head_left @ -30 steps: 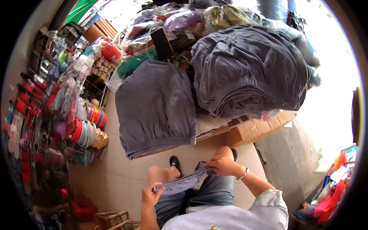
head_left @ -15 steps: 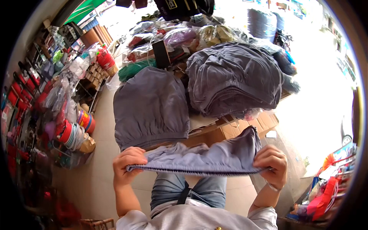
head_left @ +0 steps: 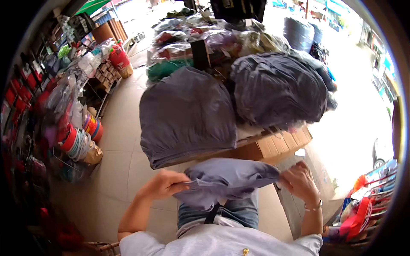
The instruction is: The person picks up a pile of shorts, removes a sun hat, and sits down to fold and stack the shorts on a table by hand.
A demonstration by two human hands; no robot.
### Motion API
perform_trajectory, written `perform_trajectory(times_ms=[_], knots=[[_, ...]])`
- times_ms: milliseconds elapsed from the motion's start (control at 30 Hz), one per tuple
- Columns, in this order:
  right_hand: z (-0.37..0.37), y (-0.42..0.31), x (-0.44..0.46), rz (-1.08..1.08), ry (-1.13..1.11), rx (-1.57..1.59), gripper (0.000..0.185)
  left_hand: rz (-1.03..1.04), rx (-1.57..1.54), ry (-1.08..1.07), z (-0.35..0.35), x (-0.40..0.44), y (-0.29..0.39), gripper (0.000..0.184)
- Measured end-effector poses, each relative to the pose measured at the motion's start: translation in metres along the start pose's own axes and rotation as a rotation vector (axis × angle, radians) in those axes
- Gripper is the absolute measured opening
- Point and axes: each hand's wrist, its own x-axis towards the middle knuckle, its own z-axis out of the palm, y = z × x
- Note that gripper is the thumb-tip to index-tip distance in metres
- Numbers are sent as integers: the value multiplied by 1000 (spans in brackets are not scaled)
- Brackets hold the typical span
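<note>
A grey cloth piece with a gathered elastic edge [head_left: 230, 177] hangs above my lap, blurred a little by motion; its exact kind is unclear. At its left end, my left hand [head_left: 168, 184] pinches the edge between thumb and fingers. My right hand [head_left: 297, 181] grips the opposite corner, so the cloth stretches between the two. Just beyond lies a flat stack of similar grey cloth [head_left: 188, 113], its gathered edge toward me. A larger bundled heap of the same grey cloth [head_left: 279, 89] sits to its right.
Plastic-wrapped goods [head_left: 218, 38] cover the far part of the table. Beneath its front edge stands a cardboard box [head_left: 284, 145]. Shelves with coiled wire [head_left: 79, 145] and a red fire extinguisher [head_left: 119, 59] line the left side. Red packaged items [head_left: 358, 217] are at right.
The cloth's elastic edge was pulled straight across, facing me; now it has turned and the fabric sags in folds. My left hand moved inward, and the view shifted slightly.
</note>
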Motion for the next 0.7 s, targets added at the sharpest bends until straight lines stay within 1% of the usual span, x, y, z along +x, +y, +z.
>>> perform_trajectory(times_ms=[33,67,100,133,167,200,233,267,333,367,400,433,467,500,533,567,600,633,667,700], knots=[[-10,-7,6,-12,-1,0,12,-60,-147,80,-14,-17,3,15],[-25,-16,5,30,-55,381,14,-125,-302,153,-27,-36,5,15],[-38,-23,6,75,-117,762,16,-79,-373,185,-42,-57,1,15],[-46,-28,16,-24,-48,901,20,-32,-444,218,-54,-75,-1,15],[-53,-33,30,-123,-77,1016,23,-36,-449,229,-63,-81,5,15],[-58,-34,47,-228,-102,1124,26,19,-413,241,-73,-84,12,14],[-62,-31,63,-260,-131,1091,29,74,-376,252,-83,-86,16,14],[-67,-30,78,-215,-141,998,29,75,-377,262,-92,-89,15,14],[-77,-30,108,-131,-173,808,28,-25,-245,343,-113,-91,10,13],[-79,-29,125,-27,-126,645,18,-220,-121,346,-127,-86,12,13],[-82,-39,153,74,-106,424,16,-416,1,346,-142,-77,11,13],[-80,-30,187,108,-172,395,18,-369,4,361,-157,-60,-9,15],[-85,-32,215,363,-264,377,18,-403,-112,418,-172,-40,-24,20],[-83,-30,237,226,-111,261,20,-350,40,436,-194,-19,-36,25],[-72,3,256,156,63,246,23,-376,312,390,-227,-3,-47,30],[-88,1,282,311,84,269,25,-221,332,650,-244,12,-60,34],[-107,-5,302,472,100,291,27,-246,448,711,-273,26,-50,38],[-113,-2,312,355,243,376,30,-114,444,823,-293,36,-41,38],[-114,2,320,234,391,459,34,21,511,953,-310,45,-34,36],[-115,13,327,158,449,505,34,17,533,976,-345,38,-48,46]])
